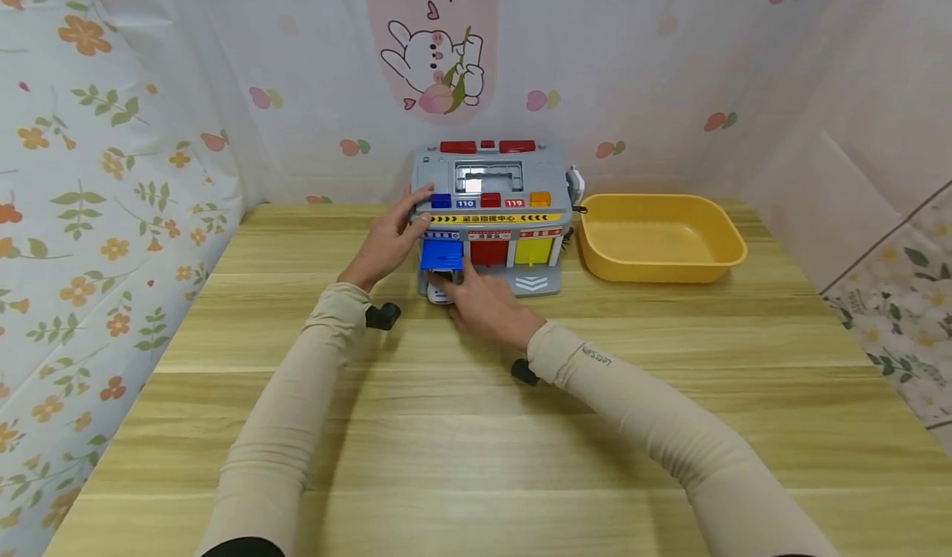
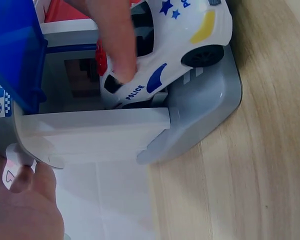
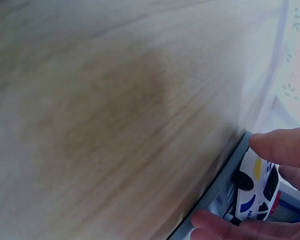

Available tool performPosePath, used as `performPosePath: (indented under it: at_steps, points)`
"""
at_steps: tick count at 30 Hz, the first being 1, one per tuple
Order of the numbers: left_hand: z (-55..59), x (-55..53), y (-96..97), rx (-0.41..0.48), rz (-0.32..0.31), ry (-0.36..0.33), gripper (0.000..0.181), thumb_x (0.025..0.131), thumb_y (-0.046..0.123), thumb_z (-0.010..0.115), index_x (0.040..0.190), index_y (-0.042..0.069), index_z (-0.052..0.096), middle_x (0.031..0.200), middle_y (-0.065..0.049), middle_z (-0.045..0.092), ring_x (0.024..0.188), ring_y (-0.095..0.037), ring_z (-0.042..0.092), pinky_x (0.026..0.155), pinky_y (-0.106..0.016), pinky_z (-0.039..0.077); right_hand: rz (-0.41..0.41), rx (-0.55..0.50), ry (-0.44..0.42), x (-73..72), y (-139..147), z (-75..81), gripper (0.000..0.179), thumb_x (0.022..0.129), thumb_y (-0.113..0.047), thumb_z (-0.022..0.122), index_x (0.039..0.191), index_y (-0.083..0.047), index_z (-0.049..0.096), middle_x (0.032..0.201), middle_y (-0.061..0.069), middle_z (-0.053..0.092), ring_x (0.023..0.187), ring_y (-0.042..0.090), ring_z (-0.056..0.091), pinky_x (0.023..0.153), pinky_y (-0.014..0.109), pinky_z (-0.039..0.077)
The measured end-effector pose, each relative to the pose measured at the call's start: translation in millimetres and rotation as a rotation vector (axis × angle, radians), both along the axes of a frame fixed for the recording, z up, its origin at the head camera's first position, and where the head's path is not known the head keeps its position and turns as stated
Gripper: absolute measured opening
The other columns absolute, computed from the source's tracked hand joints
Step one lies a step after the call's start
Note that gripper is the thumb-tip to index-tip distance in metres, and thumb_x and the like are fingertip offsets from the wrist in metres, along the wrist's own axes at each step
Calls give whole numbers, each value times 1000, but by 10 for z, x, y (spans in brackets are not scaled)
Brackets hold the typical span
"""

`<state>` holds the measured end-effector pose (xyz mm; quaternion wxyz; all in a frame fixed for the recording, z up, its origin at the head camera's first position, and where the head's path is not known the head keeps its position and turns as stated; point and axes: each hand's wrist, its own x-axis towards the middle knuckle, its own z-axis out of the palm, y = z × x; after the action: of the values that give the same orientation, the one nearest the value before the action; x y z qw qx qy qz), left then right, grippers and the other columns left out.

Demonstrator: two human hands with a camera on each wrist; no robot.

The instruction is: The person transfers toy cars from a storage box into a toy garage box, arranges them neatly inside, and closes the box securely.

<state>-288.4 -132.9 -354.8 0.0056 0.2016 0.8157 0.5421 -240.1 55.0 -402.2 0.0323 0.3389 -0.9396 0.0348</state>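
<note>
A grey toy emergency station (image 1: 487, 185) stands at the back of the table. My left hand (image 1: 390, 239) holds its left upper corner, the thumb in front and a finger on the roof. The station's blue door (image 1: 442, 254) is raised. Below it, a white toy police car (image 2: 160, 55) sits at an angle, partly inside the bay and partly on the grey ramp (image 2: 212, 95). My right hand (image 1: 487, 305) grips the car; in the right wrist view the thumb and fingers (image 3: 277, 147) lie on opposite sides of it.
A red door (image 1: 488, 253) and a yellow door (image 1: 533, 251) are down beside the blue one. To the station's right is a yellow plastic basin (image 1: 662, 272). Patterned cloth (image 1: 320, 86) hangs behind the wooden table (image 1: 446, 458).
</note>
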Motion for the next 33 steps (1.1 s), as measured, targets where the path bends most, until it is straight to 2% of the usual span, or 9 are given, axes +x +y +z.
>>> performPosePath:
  at_steps: [3,8,11,15,17,21,25,29,33]
  points:
    - [8,8,-9,17,28,15,49,106,17,49,152,5,40,167,-8,27,160,-28,8,130,-46,18,9,11,0,12,5,17,59,97,-25,65,152,-28,44,142,32,45,65,26,61,51,30,52]
    - [-136,-71,-53,20,104,106,46,102,16,58,145,3,50,162,-11,38,154,-27,31,125,-46,31,-1,35,-43,30,17,26,57,99,-24,62,152,-32,44,141,30,46,70,27,61,52,30,53]
    - [-179,-76,-86,5,112,159,44,101,16,60,143,4,54,159,-10,43,152,-25,36,123,-46,34,-6,47,-54,35,24,29,59,99,-24,62,153,-33,42,140,29,46,73,27,61,54,31,55]
    - [-196,-60,-140,10,103,169,43,101,8,55,144,8,54,157,-8,47,150,-23,39,122,-44,36,-4,56,-41,33,41,31,61,98,-26,64,153,-34,41,133,26,50,70,25,61,53,29,53]
    - [-193,-36,-176,-20,95,169,51,97,0,54,147,12,52,157,-7,47,148,-25,42,121,-46,38,-1,54,-29,30,49,33,60,97,-26,64,153,-34,42,129,25,51,67,23,59,51,28,50]
    - [-213,11,-239,-191,35,202,82,82,-8,64,155,20,39,164,-2,35,152,-27,35,122,-52,36,4,37,-14,30,69,41,59,98,-24,63,153,-34,42,125,23,52,64,21,56,49,26,47]
    - [-264,45,-279,-348,-40,227,116,69,2,86,161,30,21,171,4,11,157,-31,21,123,-60,28,15,36,-2,29,80,43,58,99,-25,61,153,-34,42,124,22,53,63,20,55,49,25,47]
    - [-312,75,-299,-428,-70,223,137,61,13,96,162,35,6,172,4,-6,158,-36,14,122,-65,25,24,39,-5,24,82,41,58,99,-27,62,153,-32,43,126,22,53,64,20,56,50,25,49]
    - [-347,85,-283,-455,-86,234,149,56,20,100,162,30,-3,172,-4,-11,159,-36,8,124,-64,21,19,40,-8,22,102,38,59,98,-28,62,153,-33,41,128,23,52,64,20,56,51,25,49]
